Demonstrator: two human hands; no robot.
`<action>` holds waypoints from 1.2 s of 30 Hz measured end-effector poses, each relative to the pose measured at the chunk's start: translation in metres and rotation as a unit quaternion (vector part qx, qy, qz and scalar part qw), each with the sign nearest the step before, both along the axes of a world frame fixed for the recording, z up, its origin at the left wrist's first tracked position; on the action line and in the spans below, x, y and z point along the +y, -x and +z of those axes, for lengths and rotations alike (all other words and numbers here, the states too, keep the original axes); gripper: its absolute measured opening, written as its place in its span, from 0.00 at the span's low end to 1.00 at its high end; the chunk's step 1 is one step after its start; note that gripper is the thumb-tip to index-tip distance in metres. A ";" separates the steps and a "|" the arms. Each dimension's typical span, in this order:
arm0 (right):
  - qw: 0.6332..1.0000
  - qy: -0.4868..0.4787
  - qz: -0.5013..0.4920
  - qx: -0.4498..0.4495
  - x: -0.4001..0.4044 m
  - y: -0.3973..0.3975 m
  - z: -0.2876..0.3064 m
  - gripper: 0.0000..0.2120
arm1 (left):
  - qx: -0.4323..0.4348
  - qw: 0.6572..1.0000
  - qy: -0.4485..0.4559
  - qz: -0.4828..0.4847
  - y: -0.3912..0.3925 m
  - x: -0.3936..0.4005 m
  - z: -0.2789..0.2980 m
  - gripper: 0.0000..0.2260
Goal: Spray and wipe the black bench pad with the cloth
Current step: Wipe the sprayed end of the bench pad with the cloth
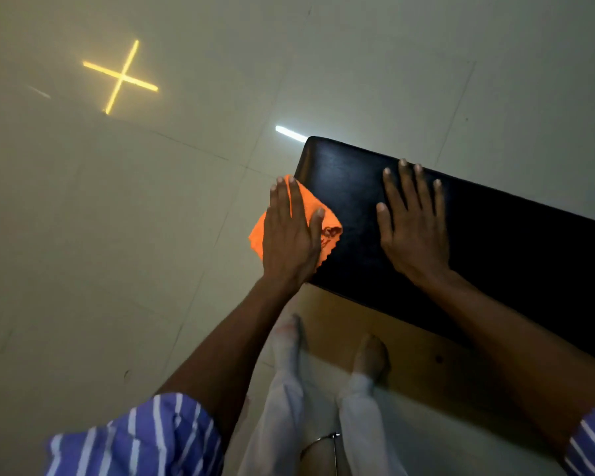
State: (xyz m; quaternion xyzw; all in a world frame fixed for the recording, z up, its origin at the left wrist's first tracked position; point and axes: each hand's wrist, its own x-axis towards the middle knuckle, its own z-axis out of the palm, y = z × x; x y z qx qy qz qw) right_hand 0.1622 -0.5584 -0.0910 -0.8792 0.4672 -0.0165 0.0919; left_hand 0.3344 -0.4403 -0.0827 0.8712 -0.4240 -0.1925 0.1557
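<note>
I am in the wiping part now, I think. No spray bottle shows anywhere, so I guess the spraying is done, but I cannot be sure. The black bench pad (461,231) does not look wet or streaky from here, so I cannot tell how much of it is clean. Most of the pad runs off to the right, and I judge that long part is left to wipe.

My left hand (291,235) lies flat on the orange cloth (310,214), fingers straight and close together, pressing it down and not pinching it. The cloth sits at the pad's left end, near the front corner, and part of it hangs over the edge above the floor (117,235).

My right hand (413,225) lies flat on the bare pad just beside, fingers spread, holding nothing. It looks like it steadies the pad.
</note>
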 end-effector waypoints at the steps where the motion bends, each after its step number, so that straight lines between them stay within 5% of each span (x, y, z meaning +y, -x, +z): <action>1: 1.000 0.004 -0.001 -0.002 0.000 0.000 -0.002 0.28 | -0.008 1.000 0.004 0.010 0.004 -0.004 -0.003 0.31; 7: 1.000 -0.027 0.010 -0.012 0.000 0.002 0.003 0.28 | -0.079 0.994 0.025 -0.067 0.088 0.072 -0.014 0.29; 11: 0.997 -0.059 0.044 -0.020 -0.008 0.009 0.009 0.29 | -0.119 0.987 0.028 -0.100 0.057 0.057 -0.015 0.29; 17: 0.997 -0.045 0.065 0.010 -0.008 0.056 0.006 0.30 | -0.091 0.993 0.057 0.043 0.038 0.028 -0.015 0.28; 21: 0.997 -0.048 0.065 0.011 -0.005 0.078 0.007 0.29 | -0.091 0.993 0.074 0.008 0.113 0.064 -0.021 0.27; 25: 0.996 -0.050 0.071 0.006 -0.005 0.085 0.007 0.29 | -0.112 0.989 0.084 -0.055 0.070 0.055 -0.024 0.27; 30: 0.997 -0.047 0.069 0.003 -0.004 0.083 0.005 0.29 | -0.110 0.987 0.077 0.086 0.038 0.029 -0.021 0.25; 33: 0.996 -0.054 0.069 -0.001 -0.002 0.081 0.007 0.28 | -0.136 0.986 0.086 0.032 0.077 0.037 -0.024 0.26; 36: 0.996 -0.069 0.052 -0.016 -0.002 0.088 0.011 0.28 | -0.120 0.982 0.084 -0.119 0.110 0.041 -0.023 0.26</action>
